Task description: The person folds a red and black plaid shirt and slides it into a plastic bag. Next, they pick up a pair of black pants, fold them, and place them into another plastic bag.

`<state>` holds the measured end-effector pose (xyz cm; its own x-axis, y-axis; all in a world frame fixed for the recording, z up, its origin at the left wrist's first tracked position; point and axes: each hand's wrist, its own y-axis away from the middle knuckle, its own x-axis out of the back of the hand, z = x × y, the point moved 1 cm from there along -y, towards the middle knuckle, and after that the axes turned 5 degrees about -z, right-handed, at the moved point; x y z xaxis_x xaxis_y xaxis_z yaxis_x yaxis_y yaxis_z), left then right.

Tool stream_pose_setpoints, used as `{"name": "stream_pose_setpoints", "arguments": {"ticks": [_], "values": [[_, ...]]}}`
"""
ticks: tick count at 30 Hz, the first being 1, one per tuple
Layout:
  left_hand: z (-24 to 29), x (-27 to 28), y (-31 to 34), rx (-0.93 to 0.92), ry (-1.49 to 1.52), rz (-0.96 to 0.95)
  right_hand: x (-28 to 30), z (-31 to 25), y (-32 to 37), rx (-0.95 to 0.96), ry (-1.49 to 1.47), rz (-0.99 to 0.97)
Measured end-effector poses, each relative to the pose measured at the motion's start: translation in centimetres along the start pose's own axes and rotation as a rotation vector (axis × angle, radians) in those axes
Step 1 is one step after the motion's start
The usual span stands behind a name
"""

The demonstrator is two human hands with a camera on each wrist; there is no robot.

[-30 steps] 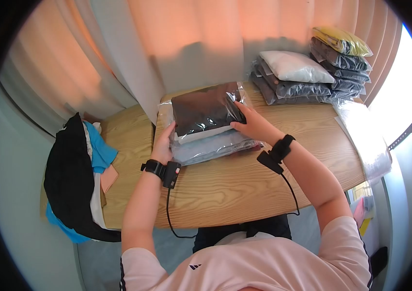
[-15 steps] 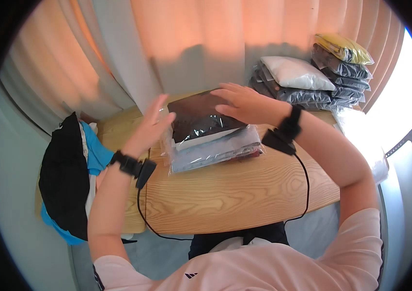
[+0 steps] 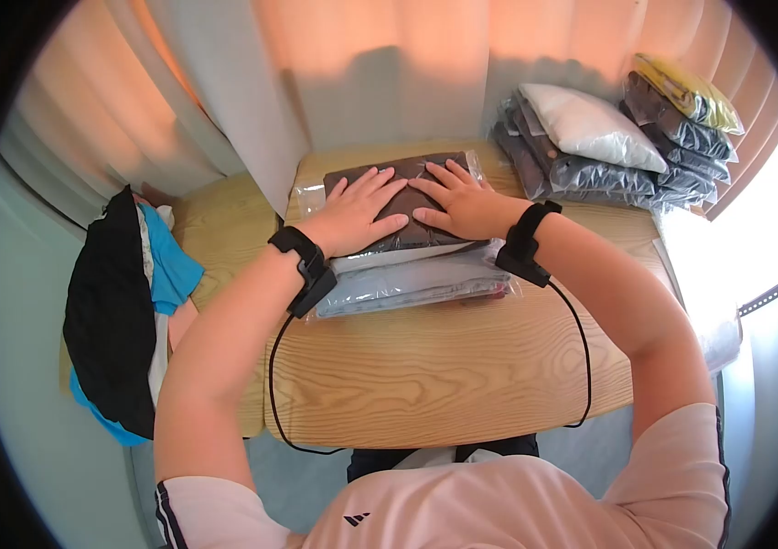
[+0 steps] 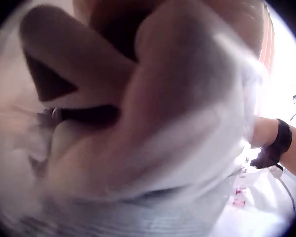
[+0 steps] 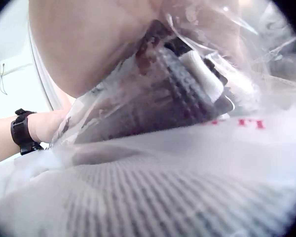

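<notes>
A dark brown folded garment in a clear plastic bag (image 3: 407, 240) lies on top of a light grey bagged garment (image 3: 407, 284) on the wooden table. My left hand (image 3: 357, 212) rests on the brown package with its fingers spread. Beside it my right hand (image 3: 462, 203) presses the same package, fingers also spread, the two hands' fingertips close together near its middle. In the right wrist view the folded edge of the brown garment (image 5: 153, 111) shows through the clear film, above striped fabric (image 5: 138, 197). The left wrist view is blurred by film close to the lens.
Stacked bagged garments stand at the back right, a white package (image 3: 590, 128) on one pile and a yellow one (image 3: 689, 91) on another. Clear plastic bags (image 3: 695, 274) lie along the right edge. Black clothing (image 3: 110, 320) and a blue garment (image 3: 169, 261) are heaped at the left.
Both hands have let go of the package's sides, lifted away, and come down flat on its top. The view has shifted slightly.
</notes>
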<state>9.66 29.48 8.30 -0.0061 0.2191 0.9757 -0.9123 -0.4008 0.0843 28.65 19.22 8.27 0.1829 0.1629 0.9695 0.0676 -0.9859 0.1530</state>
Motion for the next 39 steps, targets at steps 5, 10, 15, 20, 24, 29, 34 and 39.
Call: {"name": "stream_pose_setpoints", "arguments": {"ticks": [5,10,15,20,24,29,34,39], "values": [[-0.2,-0.5,-0.3,-0.011,0.040,0.008,-1.6,1.2,-0.6,0.035,-0.040,0.042],[-0.4,-1.1,-0.6,-0.020,0.066,-0.010,-2.1,1.3,-0.4,0.045,-0.044,0.095],[-0.5,-1.9,-0.6,-0.022,0.047,0.004,-3.1,1.4,-0.5,0.047,-0.034,0.126],[-0.6,-2.4,-0.6,-0.028,0.036,0.020,-3.5,1.5,-0.5,0.045,-0.034,0.125],[-0.7,-2.3,-0.7,-0.031,0.038,0.016,-3.6,1.6,-0.8,0.040,-0.044,0.102],[-0.3,-1.3,-1.0,0.009,-0.023,-0.045,-1.9,1.1,-0.6,0.021,-0.014,0.044],[0.1,2.4,1.9,0.007,0.020,0.039,1.5,-2.6,2.4,-0.028,0.218,-0.022],[-3.7,1.3,9.9,0.161,0.524,0.308,-2.2,-10.6,9.0,0.260,0.329,0.201]]}}
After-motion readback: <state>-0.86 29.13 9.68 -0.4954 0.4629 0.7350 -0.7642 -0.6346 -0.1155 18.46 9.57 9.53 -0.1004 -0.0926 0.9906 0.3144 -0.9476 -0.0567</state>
